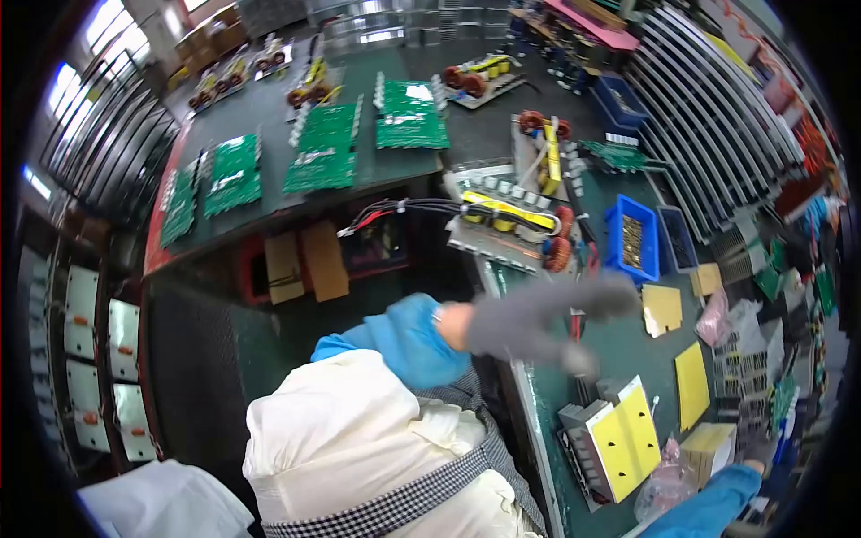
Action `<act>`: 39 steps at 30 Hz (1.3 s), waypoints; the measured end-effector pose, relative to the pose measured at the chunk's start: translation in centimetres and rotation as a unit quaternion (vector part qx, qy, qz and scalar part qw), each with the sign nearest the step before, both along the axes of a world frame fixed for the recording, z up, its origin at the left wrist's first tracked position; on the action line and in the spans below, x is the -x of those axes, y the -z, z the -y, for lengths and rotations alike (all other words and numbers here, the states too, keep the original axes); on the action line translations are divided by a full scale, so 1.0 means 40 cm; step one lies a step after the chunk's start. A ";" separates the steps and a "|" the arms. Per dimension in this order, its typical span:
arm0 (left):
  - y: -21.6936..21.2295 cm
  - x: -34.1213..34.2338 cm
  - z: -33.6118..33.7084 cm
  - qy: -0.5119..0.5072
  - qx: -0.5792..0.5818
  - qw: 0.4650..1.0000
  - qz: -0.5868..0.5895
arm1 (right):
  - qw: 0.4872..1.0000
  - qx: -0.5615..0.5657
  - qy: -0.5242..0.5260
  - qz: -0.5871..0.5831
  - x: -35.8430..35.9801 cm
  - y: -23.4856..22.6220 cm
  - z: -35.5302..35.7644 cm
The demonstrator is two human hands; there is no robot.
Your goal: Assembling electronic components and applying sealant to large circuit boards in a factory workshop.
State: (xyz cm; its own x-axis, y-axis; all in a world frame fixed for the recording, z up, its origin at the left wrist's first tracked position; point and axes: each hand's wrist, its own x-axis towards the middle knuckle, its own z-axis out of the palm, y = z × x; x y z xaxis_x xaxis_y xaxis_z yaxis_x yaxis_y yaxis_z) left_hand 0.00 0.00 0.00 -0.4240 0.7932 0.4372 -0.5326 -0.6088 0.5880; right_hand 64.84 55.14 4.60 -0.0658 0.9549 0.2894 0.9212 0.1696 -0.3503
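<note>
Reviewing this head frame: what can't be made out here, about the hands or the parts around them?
- Left hand, grey glove: motion-blurred over the bench; fingers smear together, so whether it holds anything is unclear.
- Right hand: near the lower right rim, squeezed by the fisheye bend and half lost among clutter; grip unreadable.
- Yellow-topped block: its far side is hidden by its own body.
- Blue bin: contents too small to identify.

Daylight came through windows [99, 36] at eleven o'clock. A dark green workbench [269, 99] stretched across twelve o'clock, and a second green-topped table [628, 350] ran down toward four o'clock. Grey slatted racks [708, 134] filled two o'clock, while shelving [90, 359] stood at eight o'clock. Dark floor [197, 377] lay between them.
</note>
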 end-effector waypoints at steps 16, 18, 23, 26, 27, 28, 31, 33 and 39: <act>0.185 0.488 0.571 -0.505 0.442 0.710 0.213 | 0.798 0.224 -0.228 -0.511 0.549 -0.113 0.797; 0.177 0.506 0.564 -0.472 0.481 0.710 0.204 | 0.804 0.211 -0.223 -0.509 0.601 -0.159 0.930; 0.222 0.597 0.606 -0.418 0.410 0.757 0.291 | 0.815 0.185 -0.234 -0.497 0.634 -0.166 1.014; 0.255 0.642 0.640 -0.438 0.288 0.790 0.317 | 0.809 0.178 -0.229 -0.510 0.648 -0.152 1.030; 0.225 0.630 0.607 -0.431 0.290 0.794 0.316 | 0.805 0.189 -0.239 -0.510 0.642 -0.145 1.031; 0.153 0.591 0.566 -0.465 0.309 0.759 0.335 | 0.794 0.205 -0.225 -0.526 0.646 -0.146 1.038; 0.175 0.655 0.635 -0.524 0.278 0.736 0.327 | 0.780 0.226 -0.234 -0.534 0.635 -0.125 1.020; 0.217 0.724 0.683 -0.561 0.278 0.720 0.299 | 0.776 0.241 -0.293 -0.504 0.579 -0.074 0.949; 0.056 0.452 0.631 -0.719 0.470 0.379 -0.344 | 0.819 0.181 -0.274 -0.471 0.602 -0.062 1.006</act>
State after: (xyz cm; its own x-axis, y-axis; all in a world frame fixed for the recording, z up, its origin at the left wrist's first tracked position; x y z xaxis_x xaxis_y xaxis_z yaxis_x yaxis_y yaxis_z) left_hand -18.07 -25.25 -2.24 -0.7559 -0.0997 0.6471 0.4288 0.6715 0.6043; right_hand 40.76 14.91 7.09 -0.4231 0.8912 0.1635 0.0329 0.1955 -0.9802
